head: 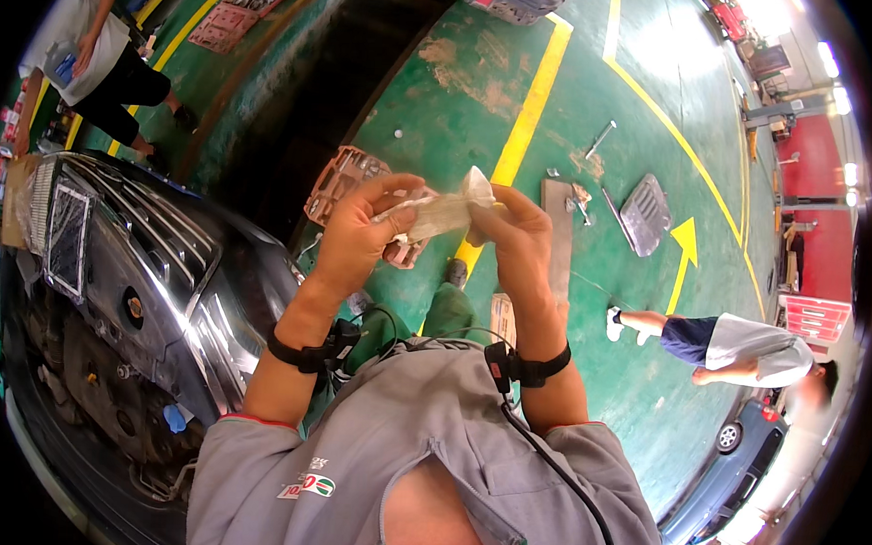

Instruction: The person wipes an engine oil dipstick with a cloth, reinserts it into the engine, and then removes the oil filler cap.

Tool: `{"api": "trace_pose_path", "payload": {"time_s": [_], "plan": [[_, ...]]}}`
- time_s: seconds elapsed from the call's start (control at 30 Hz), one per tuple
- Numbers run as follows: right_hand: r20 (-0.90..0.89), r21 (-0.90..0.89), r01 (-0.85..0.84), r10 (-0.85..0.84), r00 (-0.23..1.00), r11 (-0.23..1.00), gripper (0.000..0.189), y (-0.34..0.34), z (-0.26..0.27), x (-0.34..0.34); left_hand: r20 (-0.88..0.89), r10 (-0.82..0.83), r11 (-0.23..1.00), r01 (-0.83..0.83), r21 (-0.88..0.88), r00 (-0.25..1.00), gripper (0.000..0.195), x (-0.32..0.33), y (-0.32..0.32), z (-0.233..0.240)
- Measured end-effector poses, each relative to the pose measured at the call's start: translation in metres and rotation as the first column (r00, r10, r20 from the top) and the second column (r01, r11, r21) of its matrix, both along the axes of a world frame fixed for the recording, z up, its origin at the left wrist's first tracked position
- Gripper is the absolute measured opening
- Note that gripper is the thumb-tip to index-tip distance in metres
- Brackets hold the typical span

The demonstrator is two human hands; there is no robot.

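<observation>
A thin, crumpled off-white piece of cloth or paper [438, 216] is stretched between my two hands in front of my body. My left hand [369, 230] pinches its left end between thumb and fingers. Its right end, with a peaked white corner standing up, is in the fingers of my right hand [517, 225]. Both hands are in mid-air above the floor; the picture does not settle what the material is. Black straps with cabled devices circle both forearms.
To the left is a car's open engine bay [108, 376]. A dark pit [291, 102] runs beyond. A tool case [346, 176] lies partly behind my left hand. A wooden board [555, 233], a ratchet-like tool [600, 140] and a grey plastic part [645, 215] lie rightward. Two people stand nearby.
</observation>
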State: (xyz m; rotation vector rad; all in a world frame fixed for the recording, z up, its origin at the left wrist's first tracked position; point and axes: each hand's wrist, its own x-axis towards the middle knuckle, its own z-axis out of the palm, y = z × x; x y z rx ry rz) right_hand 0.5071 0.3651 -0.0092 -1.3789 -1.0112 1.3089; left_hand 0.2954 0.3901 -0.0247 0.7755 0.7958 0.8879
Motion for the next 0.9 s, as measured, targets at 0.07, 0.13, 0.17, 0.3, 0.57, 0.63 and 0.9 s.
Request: {"api": "trace_pose_path", "payload": {"time_s": [0.07, 0.13, 0.17, 0.3, 0.57, 0.63, 0.9], "plan": [[0.054, -0.019, -0.007, 0.008, 0.998, 1.000, 0.028, 0.006, -0.005, 0.025, -0.018, 0.033, 0.999, -0.033, -0.010, 0.999, 0.036, 0.016, 0.007, -0.001], [-0.034, -0.027, 0.107, -0.108, 0.994, 0.994, 0.031, 0.018, -0.003, 0.046, -0.084, 0.103, 0.991, -0.095, 0.097, 0.991, 0.036, 0.036, 0.015, -0.010], [-0.077, -0.037, 0.161, -0.163, 0.984, 0.986, 0.033, 0.025, -0.001, 0.056, -0.129, 0.145, 0.973, -0.118, 0.198, 0.981, 0.036, 0.049, 0.022, -0.017], [-0.224, -0.105, -0.090, 0.064, 0.972, 0.990, 0.037, 0.044, -0.015, 0.092, -0.259, 0.165, 0.934, -0.067, 0.351, 0.952, 0.038, 0.124, 0.031, -0.007], [-0.349, -0.021, 0.008, -0.015, 0.937, 1.000, 0.020, 0.098, -0.020, 0.211, -0.206, 0.196, 0.979, -0.180, 0.095, 0.959, 0.026, 0.230, 0.072, -0.001], [-0.251, -0.010, 0.035, -0.036, 0.967, 0.999, 0.020, 0.109, -0.021, 0.233, -0.145, 0.227, 0.974, -0.221, 0.057, 0.963, 0.025, 0.247, 0.080, 0.001], [-0.403, -0.143, -0.104, 0.038, 0.914, 0.984, 0.054, 0.146, -0.020, 0.261, -0.364, 0.441, 0.861, -0.271, 0.431, 0.821, 0.025, 0.289, 0.120, -0.001]]}}
